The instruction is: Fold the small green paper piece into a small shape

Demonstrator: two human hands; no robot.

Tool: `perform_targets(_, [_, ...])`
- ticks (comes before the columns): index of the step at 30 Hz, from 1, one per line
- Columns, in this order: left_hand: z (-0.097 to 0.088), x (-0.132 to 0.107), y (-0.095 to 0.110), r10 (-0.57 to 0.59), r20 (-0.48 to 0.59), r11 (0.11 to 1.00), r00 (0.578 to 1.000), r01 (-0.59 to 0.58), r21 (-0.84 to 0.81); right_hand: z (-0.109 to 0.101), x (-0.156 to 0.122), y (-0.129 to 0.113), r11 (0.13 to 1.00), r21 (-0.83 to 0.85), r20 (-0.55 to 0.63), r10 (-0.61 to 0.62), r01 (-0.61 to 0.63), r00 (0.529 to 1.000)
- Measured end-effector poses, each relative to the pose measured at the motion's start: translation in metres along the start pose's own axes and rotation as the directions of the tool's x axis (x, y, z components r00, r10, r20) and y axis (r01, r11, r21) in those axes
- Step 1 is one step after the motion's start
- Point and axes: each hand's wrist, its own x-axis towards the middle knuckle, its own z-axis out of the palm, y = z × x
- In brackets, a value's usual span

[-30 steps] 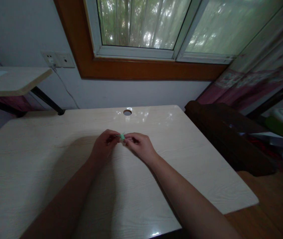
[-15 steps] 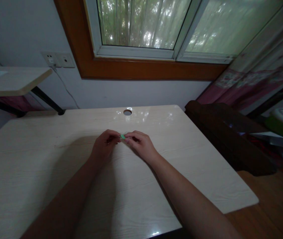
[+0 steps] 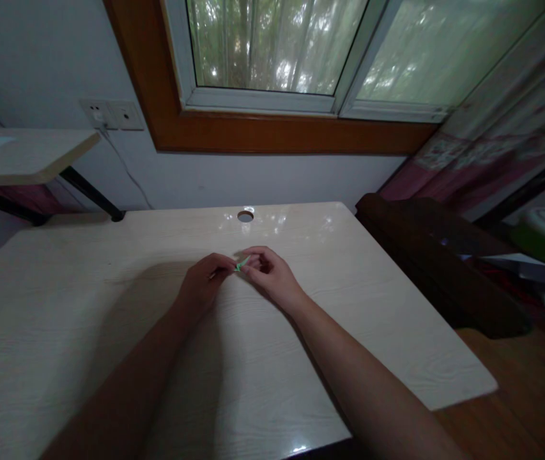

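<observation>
My left hand and my right hand meet fingertip to fingertip over the middle of a pale wooden desk. Between them they pinch a tiny green piece, thin and folded like paper; most of it is hidden by my fingers. Both hands have their fingers curled closed around it, just above the desk top.
A round cable hole sits near the desk's far edge. A dark wooden piece of furniture stands to the right, a small shelf at the upper left, and wall sockets below a window.
My hands have stayed together at the same spot. The green piece has turned slightly between my fingertips, and my right fingers have shifted a little upward.
</observation>
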Motion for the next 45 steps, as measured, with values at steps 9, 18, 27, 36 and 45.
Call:
perform_targets(9, [0.000,0.002,0.007,0.027,0.017,1.000,0.999,-0.027,-0.016,-0.002,-0.002,-0.006,0.999,-0.041,0.033,-0.018,0.019,0.999])
perform_targets(18, [0.000,0.001,0.006,-0.006,0.043,0.994,0.999,0.011,-0.112,-0.002,-0.003,-0.011,0.997,-0.077,-0.003,-0.033,0.032,0.999])
perform_targets(27, [0.002,0.000,0.003,-0.064,0.057,0.960,0.996,0.077,-0.269,-0.002,0.000,-0.006,1.000,0.019,-0.005,-0.001,0.001,1.000])
perform_targets(36, [0.001,0.000,0.002,-0.152,0.061,0.948,0.986,0.163,-0.275,0.002,-0.003,0.000,0.995,-0.072,0.040,-0.060,0.063,0.997])
perform_targets(45, [0.002,-0.001,-0.002,-0.150,0.065,0.948,0.986,0.162,-0.272,0.002,-0.003,-0.005,0.978,-0.141,0.023,-0.149,0.151,0.989])
